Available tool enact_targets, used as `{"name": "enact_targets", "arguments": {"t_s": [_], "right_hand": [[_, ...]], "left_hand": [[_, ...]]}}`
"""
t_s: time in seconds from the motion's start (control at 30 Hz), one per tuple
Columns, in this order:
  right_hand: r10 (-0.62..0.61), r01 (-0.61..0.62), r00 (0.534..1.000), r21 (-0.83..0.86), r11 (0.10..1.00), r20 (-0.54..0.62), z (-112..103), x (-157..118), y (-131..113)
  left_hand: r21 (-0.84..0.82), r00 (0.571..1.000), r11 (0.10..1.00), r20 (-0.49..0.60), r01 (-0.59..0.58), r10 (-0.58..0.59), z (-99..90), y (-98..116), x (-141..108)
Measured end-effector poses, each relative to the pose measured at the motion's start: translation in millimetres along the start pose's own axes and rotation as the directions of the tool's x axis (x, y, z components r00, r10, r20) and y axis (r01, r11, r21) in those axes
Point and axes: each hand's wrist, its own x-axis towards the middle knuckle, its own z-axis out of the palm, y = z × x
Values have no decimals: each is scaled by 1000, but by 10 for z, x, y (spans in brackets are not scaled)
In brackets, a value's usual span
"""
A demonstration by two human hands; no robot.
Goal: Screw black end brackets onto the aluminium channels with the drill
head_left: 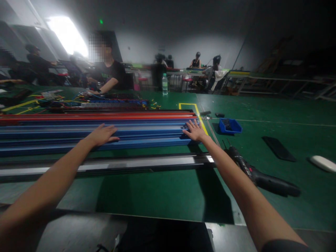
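Observation:
Several long blue rails lie side by side across the green table. My left hand rests over them near their middle, fingers spread, palm down, holding nothing. Over their right ends is my right hand, its fingers also apart with nothing in them. Red-orange rails lie just behind the blue ones. Nearer to me, a separate black and silver rail runs parallel, under my forearms. Whether my palms press on the rails or hover just above cannot be told.
Right of my right hand are a blue bin with small dark parts, a black power drill, a black flat object and a white object. A bottle stands at the back edge. Across the table sits a person beside wired parts.

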Motion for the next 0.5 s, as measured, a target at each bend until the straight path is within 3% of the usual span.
{"name": "enact_targets", "arguments": {"t_s": [0.5], "right_hand": [[7,-7,1000,8,1000,-1,-19,17,-4]], "left_hand": [[-40,994,998,-101,-51,47,6,-30,82]]}}
